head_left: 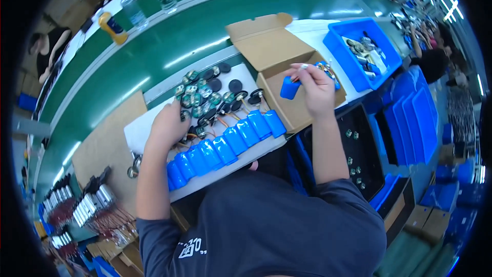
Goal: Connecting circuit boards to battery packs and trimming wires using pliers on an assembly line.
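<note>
My right hand [316, 90] is raised over an open cardboard box [269, 51]. Its fingers pinch the wires of a blue-wrapped battery pack [290, 88], which dangles below them. More blue packs with wires [328, 67] show beside the hand. On a white board [143, 131] lies a slanting row of blue battery packs [224, 150], wired to round black parts [256, 95]. My left hand [168, 124] curls at the left edge of a heap of small green circuit boards [192, 97]. What its fingertips grip is hard to make out.
A blue bin [333, 46] with assorted parts stands at the right, near stacked blue trays [417, 118]. Below my right arm, a black tray [366, 149] holds small boards. Bottles [134, 13] line the far ledge. Silver cylinders with wires [95, 205] lie lower left.
</note>
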Available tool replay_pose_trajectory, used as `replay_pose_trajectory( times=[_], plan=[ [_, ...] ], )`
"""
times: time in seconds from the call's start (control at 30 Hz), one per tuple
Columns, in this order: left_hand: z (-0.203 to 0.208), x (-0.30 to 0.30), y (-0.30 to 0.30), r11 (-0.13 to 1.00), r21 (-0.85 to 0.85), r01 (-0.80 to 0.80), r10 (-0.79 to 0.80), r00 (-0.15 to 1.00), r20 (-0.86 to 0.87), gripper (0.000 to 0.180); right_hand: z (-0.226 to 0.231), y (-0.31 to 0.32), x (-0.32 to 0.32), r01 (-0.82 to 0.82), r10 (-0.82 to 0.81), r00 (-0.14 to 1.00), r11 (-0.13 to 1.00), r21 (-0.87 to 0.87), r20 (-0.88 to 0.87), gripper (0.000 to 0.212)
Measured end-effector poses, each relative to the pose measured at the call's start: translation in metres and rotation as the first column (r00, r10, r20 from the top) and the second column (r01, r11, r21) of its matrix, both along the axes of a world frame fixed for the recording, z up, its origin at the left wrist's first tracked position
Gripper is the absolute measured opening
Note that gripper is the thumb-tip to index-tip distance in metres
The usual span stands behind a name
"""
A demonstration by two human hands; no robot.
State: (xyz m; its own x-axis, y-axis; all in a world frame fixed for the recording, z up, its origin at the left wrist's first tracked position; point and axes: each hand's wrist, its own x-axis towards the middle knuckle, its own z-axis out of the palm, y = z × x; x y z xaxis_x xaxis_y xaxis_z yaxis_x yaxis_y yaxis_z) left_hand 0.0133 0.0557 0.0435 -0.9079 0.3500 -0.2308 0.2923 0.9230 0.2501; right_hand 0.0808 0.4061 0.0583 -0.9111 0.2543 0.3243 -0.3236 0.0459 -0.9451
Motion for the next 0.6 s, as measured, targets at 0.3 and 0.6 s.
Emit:
replay_pose_trajectory(
  times=[0.3, 0.6],
  plan=[
    [0.024, 0.027, -0.003, 0.933, 0.359, -0.019, 0.086, 0.981, -0.174, 0.044, 0.017, -0.046, 0.016, -0.191, 0.233, 0.97, 0.909, -0.37, 0.074, 0.018],
    [0.051, 0.068, 0.015, 0.639, 0.751, -0.167, 0.092, 0.986, 0.141, 0.032, 0.029, -0.115, 0.026, -0.348, 0.351, 0.936, 0.91, 0.224, 0.029, 0.014]
  ],
)
